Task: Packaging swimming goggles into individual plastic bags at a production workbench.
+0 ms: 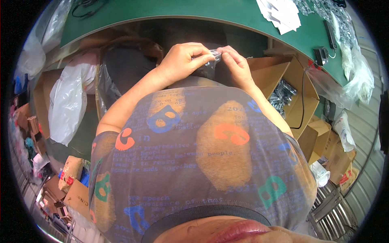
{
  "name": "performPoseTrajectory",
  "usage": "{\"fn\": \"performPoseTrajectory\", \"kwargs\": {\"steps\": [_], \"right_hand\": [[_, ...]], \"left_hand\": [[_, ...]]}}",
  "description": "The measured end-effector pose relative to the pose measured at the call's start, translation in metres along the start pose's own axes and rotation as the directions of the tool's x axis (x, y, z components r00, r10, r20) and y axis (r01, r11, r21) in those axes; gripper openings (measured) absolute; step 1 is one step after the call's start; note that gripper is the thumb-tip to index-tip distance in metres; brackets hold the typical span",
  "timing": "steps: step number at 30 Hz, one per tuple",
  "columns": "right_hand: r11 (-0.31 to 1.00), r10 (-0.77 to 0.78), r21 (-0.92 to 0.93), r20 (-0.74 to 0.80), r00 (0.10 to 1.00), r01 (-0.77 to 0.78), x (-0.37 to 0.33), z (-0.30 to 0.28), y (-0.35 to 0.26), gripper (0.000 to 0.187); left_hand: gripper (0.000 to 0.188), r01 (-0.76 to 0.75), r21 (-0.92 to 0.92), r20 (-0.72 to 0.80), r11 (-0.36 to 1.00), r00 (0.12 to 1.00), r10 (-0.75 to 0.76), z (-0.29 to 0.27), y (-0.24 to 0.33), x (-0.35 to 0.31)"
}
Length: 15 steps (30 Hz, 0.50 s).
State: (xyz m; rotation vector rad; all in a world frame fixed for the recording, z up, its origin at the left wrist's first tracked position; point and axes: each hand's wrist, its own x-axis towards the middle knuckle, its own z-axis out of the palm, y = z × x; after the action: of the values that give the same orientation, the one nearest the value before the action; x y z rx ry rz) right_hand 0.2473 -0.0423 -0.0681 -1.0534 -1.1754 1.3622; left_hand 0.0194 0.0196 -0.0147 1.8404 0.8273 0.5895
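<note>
Just in front of the green table's near edge, both hands meet at a small clear plastic bag [208, 71]. My left hand [183, 60] pinches the bag's upper edge between thumb and fingers. On the other side of it, my right hand [236, 67] pinches the same edge, its fingertips close to those of the left. The bag hangs down below the fingers. Whether anything lies inside it cannot be made out.
Beyond the hands runs the green table [170, 9], with white papers [279, 15], a black adapter [321, 56] and clear plastic wrap [358, 73]. At right, an open cardboard box [304, 95] holds several wrapped dark items [282, 96]. A white plastic bag [67, 105] drapes at left.
</note>
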Motion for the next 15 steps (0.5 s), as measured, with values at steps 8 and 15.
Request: {"fn": "performPoseTrajectory", "kwargs": {"steps": [8, 15], "right_hand": [[0.965, -0.111, -0.241, -0.004, 0.994, 0.107, 0.006, -0.004, -0.017, 0.018], [0.973, -0.067, -0.226, -0.096, 0.993, 0.044, 0.001, 0.003, -0.022, 0.018]], "left_hand": [[0.015, -0.139, 0.024, 0.001, 0.990, 0.990, 0.139, 0.004, -0.001, 0.009], [0.017, 0.038, 0.038, 0.189, 0.999, 0.981, -0.045, -0.013, 0.008, 0.007]]}}
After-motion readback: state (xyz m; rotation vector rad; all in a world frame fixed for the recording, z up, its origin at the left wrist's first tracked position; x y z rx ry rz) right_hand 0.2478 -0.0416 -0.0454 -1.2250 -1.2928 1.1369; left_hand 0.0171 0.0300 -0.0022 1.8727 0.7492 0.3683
